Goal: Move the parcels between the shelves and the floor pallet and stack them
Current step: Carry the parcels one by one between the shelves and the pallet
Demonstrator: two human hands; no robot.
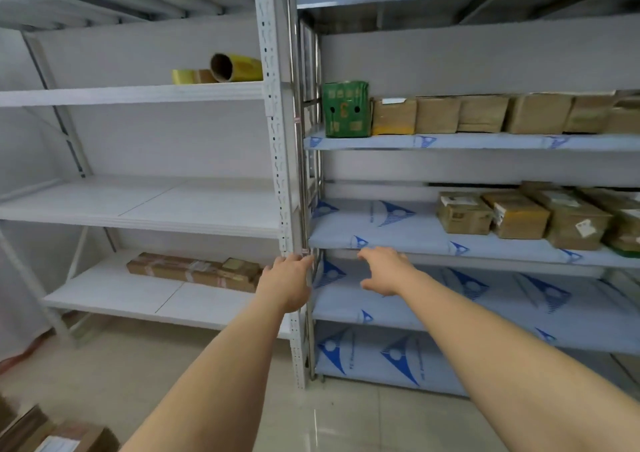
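Observation:
Both arms reach forward toward the shelving. My left hand (287, 280) is in front of the white upright post, fingers apart, holding nothing. My right hand (384, 271) hovers empty and spread just below the front edge of the blue-film shelf (381, 233). Several brown parcels (519, 214) sit on that shelf to the right. A green parcel (345, 109) and a row of brown parcels (481, 114) stand on the shelf above. A long flat brown parcel (194, 271) lies on the low white shelf at left.
Yellow tape rolls (235, 67) lie on the upper white shelf. Brown parcels (59, 437) sit on the floor at the bottom left corner. The white rack (138, 205) and the blue-film rack stand side by side on a tiled floor (329, 424).

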